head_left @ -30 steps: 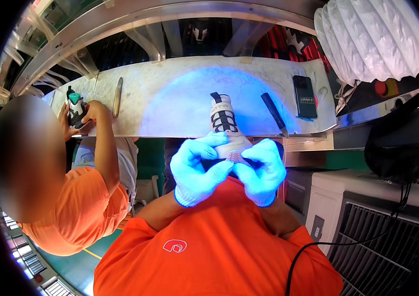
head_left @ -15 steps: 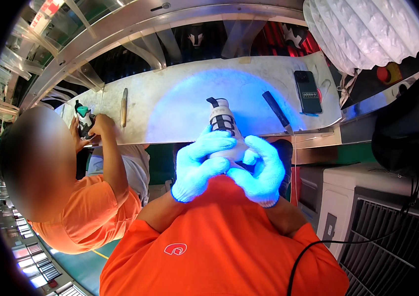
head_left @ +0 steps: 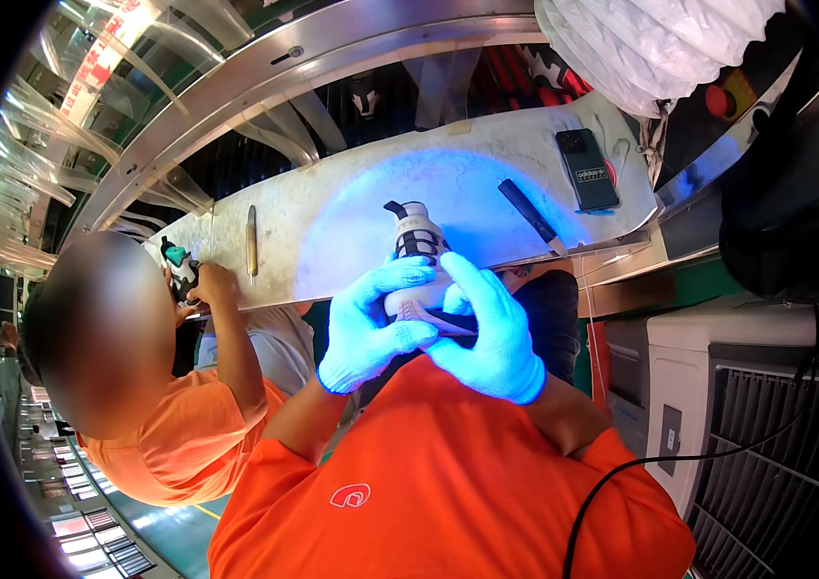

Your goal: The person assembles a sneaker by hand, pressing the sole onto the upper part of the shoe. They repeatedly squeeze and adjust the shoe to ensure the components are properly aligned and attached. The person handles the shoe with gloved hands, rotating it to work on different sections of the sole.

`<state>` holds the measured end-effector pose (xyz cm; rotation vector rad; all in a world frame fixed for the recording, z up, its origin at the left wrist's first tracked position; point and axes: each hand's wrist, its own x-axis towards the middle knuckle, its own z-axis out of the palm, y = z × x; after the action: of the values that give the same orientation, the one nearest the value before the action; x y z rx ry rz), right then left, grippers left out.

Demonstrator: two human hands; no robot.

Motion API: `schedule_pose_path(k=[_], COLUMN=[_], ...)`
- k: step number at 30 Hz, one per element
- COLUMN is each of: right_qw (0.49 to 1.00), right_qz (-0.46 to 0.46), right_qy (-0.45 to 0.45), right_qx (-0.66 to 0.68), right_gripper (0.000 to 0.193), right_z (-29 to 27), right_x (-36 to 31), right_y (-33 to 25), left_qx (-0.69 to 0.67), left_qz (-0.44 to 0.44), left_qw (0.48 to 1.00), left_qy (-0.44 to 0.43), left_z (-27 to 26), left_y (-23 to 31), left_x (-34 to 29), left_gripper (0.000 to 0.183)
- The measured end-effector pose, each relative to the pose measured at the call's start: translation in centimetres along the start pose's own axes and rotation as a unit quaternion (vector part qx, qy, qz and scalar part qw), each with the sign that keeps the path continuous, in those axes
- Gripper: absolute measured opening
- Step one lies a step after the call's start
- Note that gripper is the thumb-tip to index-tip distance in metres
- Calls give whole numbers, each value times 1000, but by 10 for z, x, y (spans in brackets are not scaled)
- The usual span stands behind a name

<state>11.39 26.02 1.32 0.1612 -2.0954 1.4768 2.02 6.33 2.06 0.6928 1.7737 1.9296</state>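
Note:
A pale sneaker [head_left: 411,307] with dark straps sits between my hands at the near edge of the worktop, its toe toward me and its black pull tab away from me. Knitted gloves cover both hands, and they glow blue-white in the blue light. My left hand [head_left: 369,323] is closed around the left side of the toe, thumb near the sole edge. Along the right side lies my right hand [head_left: 488,333], gripping the shoe with its index finger extended and its thumb at the toe. The underside is hidden.
On the pale worktop [head_left: 279,227] lie a dark-handled marker or knife [head_left: 530,214], a phone [head_left: 587,170] and a wooden-handled tool [head_left: 252,241]. A co-worker in orange [head_left: 178,425] handles another shoe [head_left: 180,268] at left. A white ribbed duct [head_left: 655,53] hangs at upper right.
My right hand's fingers have straightened along the shoe's side, where they were curled before. The toe has tipped to show more of its front. The whole view has turned slightly.

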Motion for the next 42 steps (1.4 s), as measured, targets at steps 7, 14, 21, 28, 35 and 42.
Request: schedule_pose_path(k=[7, 14, 21, 28, 35, 42], right_qw=[999, 998, 999, 998, 998, 999], right_qz=[29, -43, -41, -46, -45, -38], right_qy=[-10, 2, -13, -21, -35, -37], right_qx=[-33, -44, -30, -29, -15, -1], right_gripper=[85, 82, 81, 77, 74, 74], right_z=[-1, 1, 4, 10, 29, 42], right_x=[2, 10, 21, 26, 29, 30], right_y=[3, 16, 24, 28, 26, 28], left_qx=[82, 108, 93, 32, 1, 15], left_qz=[20, 31, 23, -15, 9, -86], left_qw=[996, 993, 995, 999, 999, 996], left_qy=[-6, -37, -42, -36, -43, 36], left_z=[0, -14, -25, -34, -33, -23], left_y=[6, 4, 1, 0, 8, 21], left_x=[2, 6, 8, 8, 5, 2], left_gripper=[70, 73, 71, 69, 60, 48])
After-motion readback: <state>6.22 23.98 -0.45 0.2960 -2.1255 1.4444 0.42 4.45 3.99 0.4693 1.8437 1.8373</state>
